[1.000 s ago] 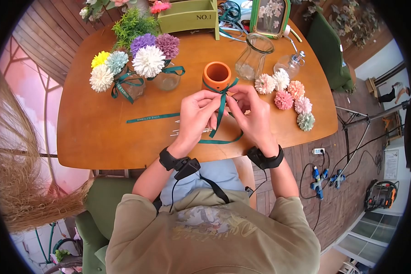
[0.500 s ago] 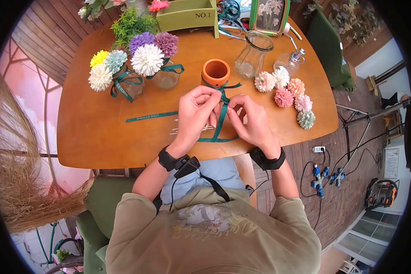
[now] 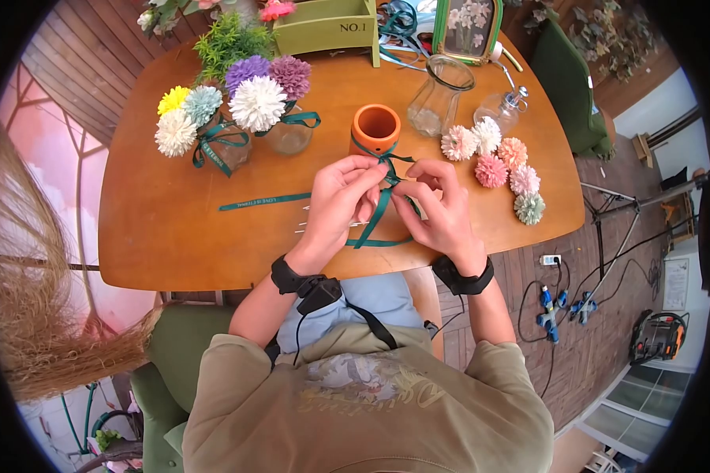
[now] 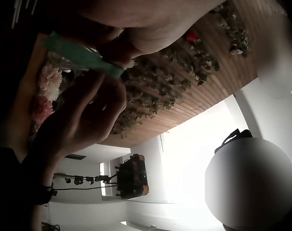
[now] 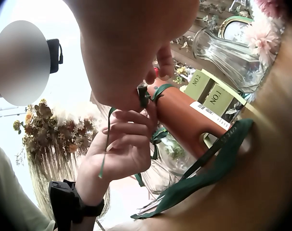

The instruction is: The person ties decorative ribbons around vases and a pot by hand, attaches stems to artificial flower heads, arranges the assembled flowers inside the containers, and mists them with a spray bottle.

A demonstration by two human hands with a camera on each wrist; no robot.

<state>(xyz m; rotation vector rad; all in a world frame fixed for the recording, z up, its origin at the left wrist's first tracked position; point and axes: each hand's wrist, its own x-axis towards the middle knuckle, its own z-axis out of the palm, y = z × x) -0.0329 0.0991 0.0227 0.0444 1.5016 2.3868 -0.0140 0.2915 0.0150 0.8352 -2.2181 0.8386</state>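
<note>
A terracotta pot (image 3: 363, 144) stands in front of the person, with dark green ribbon (image 3: 380, 209) tied around it below the rim. The left hand (image 3: 341, 193) pinches the ribbon close to the knot on the near side. Beside it, the right hand (image 3: 440, 211) pinches the ribbon between thumb and fingertip, its other fingers bent. One ribbon end sticks out to the right above the hands; a long tail hangs toward the table. In the right wrist view the pot (image 5: 184, 113) shows a white label and an arched opening. The hands partly hide the knot.
A loose lettered ribbon strip (image 3: 264, 201) and thin white sticks (image 3: 301, 225) lie left. Flower-filled glass jars (image 3: 290, 140) stand back left. A glass vase (image 3: 431, 106), spray bottle (image 3: 497, 110) and several pompom flowers (image 3: 491, 170) are right. A green wooden box (image 3: 323, 35) stands behind.
The upper ribbon end has dropped from slanting upward to lying lower on the right. The right hand's fingers have lifted and spread slightly while the left hand stays at the knot.
</note>
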